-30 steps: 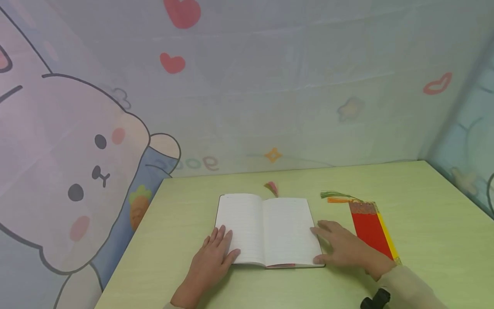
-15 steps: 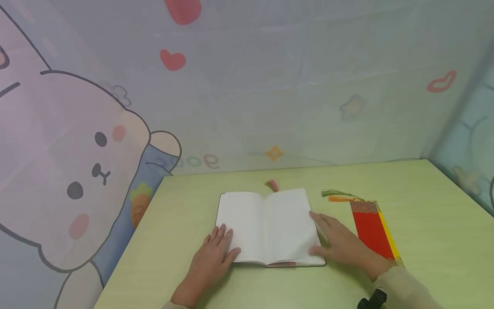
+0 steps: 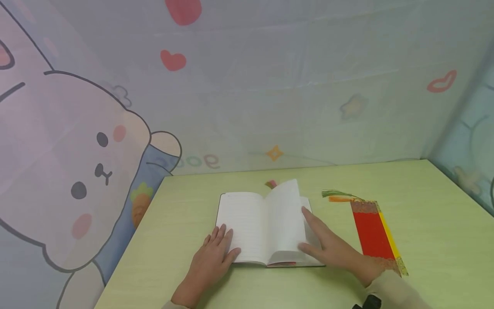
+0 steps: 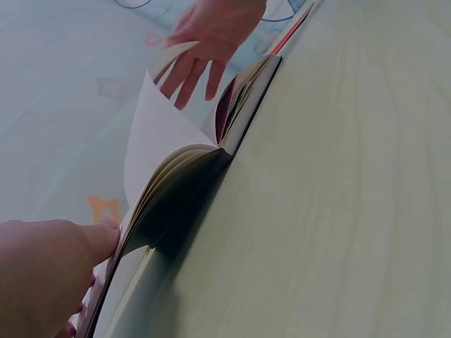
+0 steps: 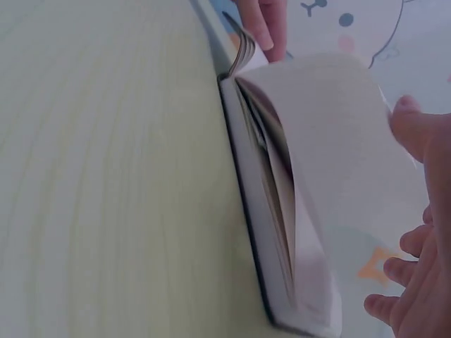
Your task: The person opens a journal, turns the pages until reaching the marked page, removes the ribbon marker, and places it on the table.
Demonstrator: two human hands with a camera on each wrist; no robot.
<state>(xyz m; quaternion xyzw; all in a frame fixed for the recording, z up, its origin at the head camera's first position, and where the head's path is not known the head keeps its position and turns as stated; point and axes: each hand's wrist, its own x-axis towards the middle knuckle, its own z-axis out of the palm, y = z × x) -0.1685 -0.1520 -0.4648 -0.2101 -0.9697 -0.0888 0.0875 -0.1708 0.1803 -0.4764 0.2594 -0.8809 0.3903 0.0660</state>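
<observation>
An open lined notebook (image 3: 245, 223) lies on the table. My left hand (image 3: 210, 257) rests on the lower left of its left page, fingers extended; its thumb (image 4: 102, 238) lies at the page's near edge. My right hand (image 3: 333, 246) is at the outer edge of a lifted page (image 3: 287, 219), which curves up and leftward above the right half. Thumb (image 5: 410, 120) and forefinger touch that page's edge, while the other fingers (image 5: 402, 271) are spread and apart from one another. A pink tassel (image 3: 272, 183) pokes out behind the notebook.
Right of the notebook lie a red bookmark (image 3: 372, 234) and a yellow one (image 3: 389, 240), partly overlapped, with green (image 3: 335, 193) and orange tassels (image 3: 339, 199). A printed cloth backdrop (image 3: 247, 98) rises behind the pale table (image 3: 424, 206).
The right-hand page has come up from lying flat and moved leftward, with my right hand following it left. The page beneath now shows. My left hand has stayed in place.
</observation>
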